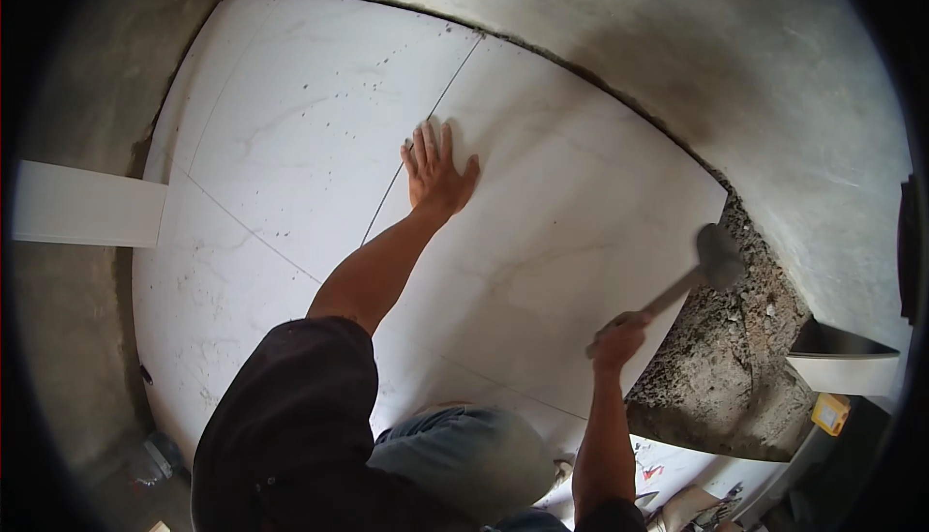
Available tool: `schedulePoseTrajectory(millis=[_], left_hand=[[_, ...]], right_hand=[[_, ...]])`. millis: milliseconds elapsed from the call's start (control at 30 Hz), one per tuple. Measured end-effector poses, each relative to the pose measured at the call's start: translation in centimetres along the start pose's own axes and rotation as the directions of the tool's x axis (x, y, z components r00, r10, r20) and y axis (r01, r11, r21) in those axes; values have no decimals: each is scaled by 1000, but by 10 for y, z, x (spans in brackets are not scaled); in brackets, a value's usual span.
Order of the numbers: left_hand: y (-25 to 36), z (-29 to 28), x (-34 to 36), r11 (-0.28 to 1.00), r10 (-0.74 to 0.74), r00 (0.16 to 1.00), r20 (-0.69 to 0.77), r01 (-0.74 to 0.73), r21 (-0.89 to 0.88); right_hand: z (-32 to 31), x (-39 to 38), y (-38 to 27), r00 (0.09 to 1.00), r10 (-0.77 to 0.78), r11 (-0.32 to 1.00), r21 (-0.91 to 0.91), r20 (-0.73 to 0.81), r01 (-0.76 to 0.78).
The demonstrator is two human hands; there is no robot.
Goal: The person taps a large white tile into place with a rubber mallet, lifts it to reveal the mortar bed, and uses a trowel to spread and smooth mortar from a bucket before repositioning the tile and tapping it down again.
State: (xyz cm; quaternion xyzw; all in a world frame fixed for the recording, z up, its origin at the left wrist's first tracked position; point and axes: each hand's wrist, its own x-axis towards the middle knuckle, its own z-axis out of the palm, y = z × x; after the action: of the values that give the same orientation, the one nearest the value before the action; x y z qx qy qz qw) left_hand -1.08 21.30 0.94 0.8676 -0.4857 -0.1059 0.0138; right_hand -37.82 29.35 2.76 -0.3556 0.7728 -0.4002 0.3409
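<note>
Tiles [561, 183] look mostly laid, mortar [731, 348] at right uncovered, the right hand [620, 340] gripping a mallet [714, 259], the left hand [439, 178] spread flat.

Your left hand [437, 179] lies across two flat white tiles [571, 174]; at its four o'clock are the grey round-headed mallet [714, 259] in your right hand [619, 340] and, beyond, rough grey mortar [731, 353].

Grey mallet [712, 261] in right fingers [631, 322]
</note>
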Motion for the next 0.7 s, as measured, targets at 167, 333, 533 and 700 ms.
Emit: schedulePoseTrajectory(millis=[167,333,533,700], left_hand=[[-7,-4,3,1000,-4,1000,-31,5,12],[7,-1,-2,999,17,1000,5,-17,52],[24,-1,81,987,146,983,-111,-137,82],[35,12,76,986,159,984,-82,-154,60]], right_hand=[[-10,-19,-53,946,222,949,172,236,-265],[-10,-33,-35,828,496,863,-254,260,-437],[9,-39,-10,841,408,906,-267,354,-328],[7,-39,-5,940,-332,891,-301,76,339]])
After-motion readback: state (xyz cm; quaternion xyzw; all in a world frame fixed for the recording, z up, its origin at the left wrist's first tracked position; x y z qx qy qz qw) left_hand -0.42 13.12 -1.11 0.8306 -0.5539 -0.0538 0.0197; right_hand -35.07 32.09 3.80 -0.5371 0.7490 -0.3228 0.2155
